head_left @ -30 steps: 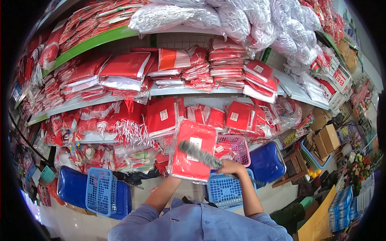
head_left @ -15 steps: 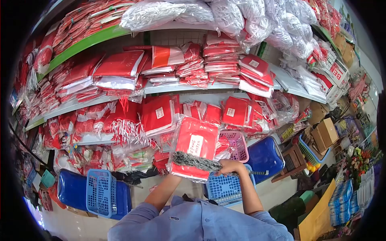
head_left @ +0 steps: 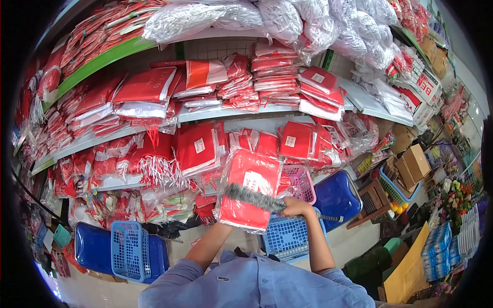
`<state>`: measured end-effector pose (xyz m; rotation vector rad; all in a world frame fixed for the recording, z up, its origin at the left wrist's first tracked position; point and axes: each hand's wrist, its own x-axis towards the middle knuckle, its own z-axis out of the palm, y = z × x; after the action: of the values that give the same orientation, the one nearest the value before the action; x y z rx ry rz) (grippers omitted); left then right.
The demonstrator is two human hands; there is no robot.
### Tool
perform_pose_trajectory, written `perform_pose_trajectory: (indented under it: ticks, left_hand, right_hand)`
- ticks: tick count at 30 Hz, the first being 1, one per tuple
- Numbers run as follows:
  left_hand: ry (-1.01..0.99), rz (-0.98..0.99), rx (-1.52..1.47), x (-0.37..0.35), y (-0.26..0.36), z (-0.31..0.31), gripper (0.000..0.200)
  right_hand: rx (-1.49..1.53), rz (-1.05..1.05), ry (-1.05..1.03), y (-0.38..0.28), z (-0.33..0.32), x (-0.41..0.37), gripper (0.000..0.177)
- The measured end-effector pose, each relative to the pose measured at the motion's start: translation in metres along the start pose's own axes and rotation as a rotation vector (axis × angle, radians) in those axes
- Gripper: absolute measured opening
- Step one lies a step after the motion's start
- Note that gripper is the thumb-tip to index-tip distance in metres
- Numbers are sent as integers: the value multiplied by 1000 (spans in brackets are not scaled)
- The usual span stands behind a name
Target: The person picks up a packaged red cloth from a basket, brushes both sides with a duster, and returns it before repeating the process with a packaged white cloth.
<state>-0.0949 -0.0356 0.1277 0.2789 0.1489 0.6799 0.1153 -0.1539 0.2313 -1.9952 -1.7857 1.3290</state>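
Note:
A red package in clear plastic [head_left: 246, 208] with a white handwritten label is held up in front of me, tilted. My left hand [head_left: 224, 226] is under its lower left edge, its fingers hidden beneath the package. My right hand [head_left: 294, 207] is closed round the handle of a grey fluffy duster [head_left: 251, 197]. The duster's head lies across the front of the package, over part of the label. Its striped handle end sticks out to the right of my right hand.
Shelves [head_left: 267, 109] ahead hold stacked red and white packages. White bundles [head_left: 282, 20] lie on top. Below stand a blue basket [head_left: 130, 249], another blue basket [head_left: 287, 238], a pink basket [head_left: 303, 182] and a blue stool [head_left: 338, 197]. Cardboard boxes [head_left: 415, 164] are at right.
The duster's head has shifted up across the package and tilts more, covering part of the label. The view has moved slightly. Both hands keep their hold.

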Motion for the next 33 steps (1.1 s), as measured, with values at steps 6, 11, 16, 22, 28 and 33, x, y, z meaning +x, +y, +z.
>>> perform_pose_trajectory:
  ticks: [6, 11, 16, 22, 28, 33]
  left_hand:
    - [-7, -11, 8, 2, -5, 0, 59]
    - [-15, -20, 28, 0, -7, 0, 59]
    - [-67, -37, 162, 2, -6, 8, 59]
    - [-149, 232, 1317, 22, -44, 27, 60]
    - [-334, 143, 1514, 27, -19, 55, 70]
    - [-159, 39, 753, 31, 22, 50, 65]
  right_hand:
    - [7, -85, 304, 38, 11, 16, 33]
    - [72, -49, -69, 20, 18, 9, 35]
    - [-214, -45, 1002, 39, 20, 21, 42]
    - [931, -141, 536, -40, 35, -8, 43]
    - [1130, -218, 622, -25, 31, -6, 51]
    - [1493, -287, 575, -9, 9, -20, 44]
